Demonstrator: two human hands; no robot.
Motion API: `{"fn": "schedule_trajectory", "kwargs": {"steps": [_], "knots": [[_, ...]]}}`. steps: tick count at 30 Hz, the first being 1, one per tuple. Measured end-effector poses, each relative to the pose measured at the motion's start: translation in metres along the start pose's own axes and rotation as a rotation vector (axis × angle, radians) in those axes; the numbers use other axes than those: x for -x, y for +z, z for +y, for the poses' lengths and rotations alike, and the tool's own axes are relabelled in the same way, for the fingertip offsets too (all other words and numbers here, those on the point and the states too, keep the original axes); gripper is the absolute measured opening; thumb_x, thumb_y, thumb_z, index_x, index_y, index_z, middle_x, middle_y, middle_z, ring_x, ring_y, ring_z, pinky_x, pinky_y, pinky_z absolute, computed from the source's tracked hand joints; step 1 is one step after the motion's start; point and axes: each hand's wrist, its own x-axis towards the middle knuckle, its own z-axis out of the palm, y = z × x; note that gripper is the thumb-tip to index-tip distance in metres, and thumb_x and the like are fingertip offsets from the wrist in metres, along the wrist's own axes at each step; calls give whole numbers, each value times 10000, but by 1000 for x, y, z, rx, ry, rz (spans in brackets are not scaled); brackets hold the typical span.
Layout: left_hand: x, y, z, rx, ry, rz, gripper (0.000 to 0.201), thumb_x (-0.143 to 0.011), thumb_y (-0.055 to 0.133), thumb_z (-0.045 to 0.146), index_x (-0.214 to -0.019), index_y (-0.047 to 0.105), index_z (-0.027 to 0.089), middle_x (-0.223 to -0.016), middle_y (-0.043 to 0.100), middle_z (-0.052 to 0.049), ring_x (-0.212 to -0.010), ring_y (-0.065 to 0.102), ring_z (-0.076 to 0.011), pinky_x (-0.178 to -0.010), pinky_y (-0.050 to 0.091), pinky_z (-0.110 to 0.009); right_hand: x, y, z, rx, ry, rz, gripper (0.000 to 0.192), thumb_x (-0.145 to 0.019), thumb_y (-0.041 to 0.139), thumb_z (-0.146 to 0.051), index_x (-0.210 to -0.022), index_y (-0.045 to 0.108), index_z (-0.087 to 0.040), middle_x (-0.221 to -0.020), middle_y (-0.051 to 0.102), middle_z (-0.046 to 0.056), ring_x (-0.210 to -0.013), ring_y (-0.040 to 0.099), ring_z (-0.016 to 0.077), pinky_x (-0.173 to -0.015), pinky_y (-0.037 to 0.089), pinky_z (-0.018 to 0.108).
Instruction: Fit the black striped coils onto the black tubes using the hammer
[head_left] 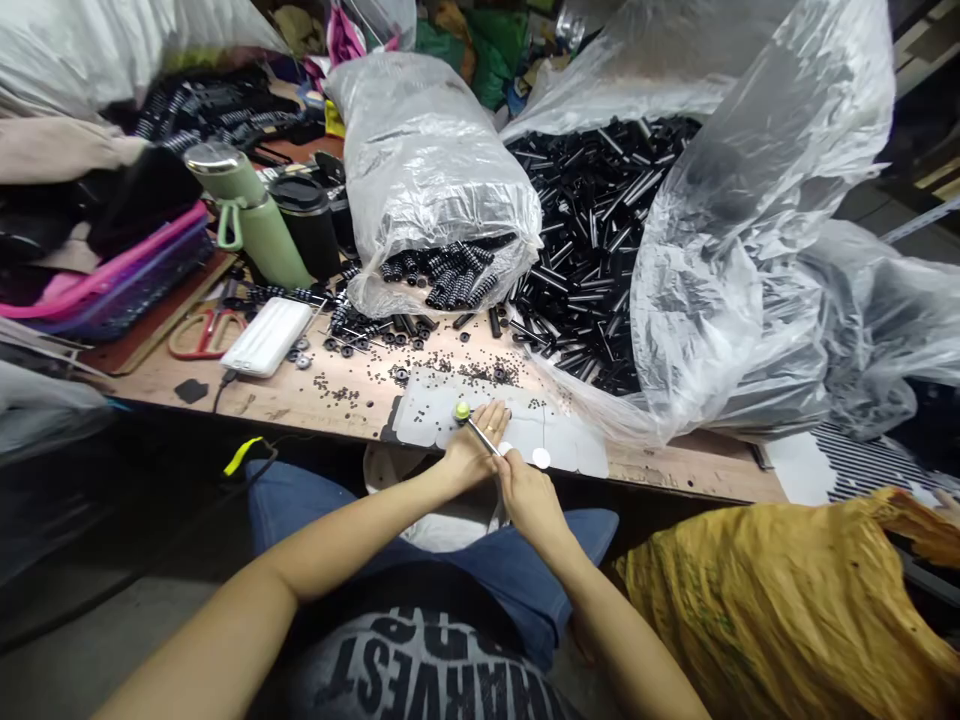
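My left hand (471,450) and my right hand (525,490) meet at the near edge of the wooden table (315,400), over a grey cut-out sheet (427,415). Between them they hold a thin metal rod (484,436) with a small green-yellow knob (461,410) at its far end. The left fingers lie beside the knob end, and the right fingers pinch the near end. Small black washers (420,370) are scattered just beyond the sheet.
A clear bag of ribbed black parts (442,270) and a large open bag of black tubes (592,230) stand behind. At left are a green flask (251,215), a black cup (307,225), a white power bank (266,337) and scissors (206,333). A person in yellow (787,610) sits at right.
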Motion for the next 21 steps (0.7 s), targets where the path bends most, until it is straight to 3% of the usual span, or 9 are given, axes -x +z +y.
{"fn": "schedule_trajectory", "kwargs": {"steps": [4, 8, 10, 12, 14, 15, 17, 18, 21], "knots": [[-8, -24, -3, 155, -126, -27, 412, -904, 362, 127, -1289, 493, 68, -1117, 622, -186, -1085, 559, -265, -907, 449, -411, -8, -14, 18, -133, 46, 220, 430, -1008, 180, -425, -905, 534, -204, -660, 616, 30, -562, 578, 176, -533, 297, 249], [-1, -45, 5, 354, -106, -55, 277, -895, 437, 143, -1117, 602, 158, -912, 615, -113, -900, 577, -237, -762, 495, -348, -25, -21, 58, 9, 181, 301, 382, -1003, 263, -422, -881, 543, -192, -624, 574, 18, -520, 504, 158, -529, 229, 265], [-9, -52, -11, 425, -150, -28, 286, -912, 451, 220, -1152, 597, 165, -919, 613, -110, -879, 577, -238, -755, 498, -356, -35, -15, 78, 130, 227, 299, 357, -1001, 298, -409, -877, 547, -185, -686, 586, 33, -543, 492, 152, -536, 214, 273], [-33, -57, -53, 418, -363, 67, 354, -930, 379, 191, -1227, 562, 133, -976, 620, -142, -885, 582, -245, -775, 492, -383, -42, -5, 93, 236, 237, 327, 356, -1001, 306, -402, -869, 550, -178, -792, 600, 63, -634, 522, 168, -553, 242, 279], [-68, -63, -111, 314, -582, 189, 399, -930, 304, 130, -1250, 538, 84, -1110, 600, -198, -1002, 566, -269, -837, 469, -405, -47, 7, 102, 318, 214, 364, 370, -1000, 303, -400, -846, 553, -174, -859, 591, 88, -747, 543, 199, -594, 300, 288], [-86, -66, -141, 244, -692, 195, 405, -917, 300, 102, -1247, 529, 52, -1177, 576, -214, -1071, 543, -277, -879, 450, -401, -49, 12, 104, 343, 198, 378, 373, -996, 309, -405, -836, 552, -173, -870, 584, 94, -788, 543, 214, -622, 328, 295], [-118, -69, -194, 160, -863, 41, 393, -893, 349, 91, -1238, 522, 13, -1236, 552, -239, -1141, 520, -279, -934, 419, -379, -51, 19, 107, 344, 168, 398, 358, -983, 340, -425, -839, 550, -174, -865, 574, 95, -824, 537, 233, -672, 369, 313], [-131, -69, -213, 161, -882, -9, 365, -873, 410, 103, -1192, 553, -1, -1190, 583, -245, -1116, 543, -285, -918, 430, -366, -53, 21, 107, 320, 155, 410, 343, -976, 359, -434, -858, 548, -173, -868, 575, 94, -833, 535, 239, -692, 384, 322], [-154, -64, -241, 178, -868, -120, 303, -780, 543, 85, -1056, 633, -5, -1057, 646, -241, -1022, 606, -295, -859, 466, -339, -63, 17, 103, 188, 94, 468, 305, -962, 397, -435, -956, 540, -166, -926, 590, 102, -885, 532, 254, -756, 411, 350]]}}
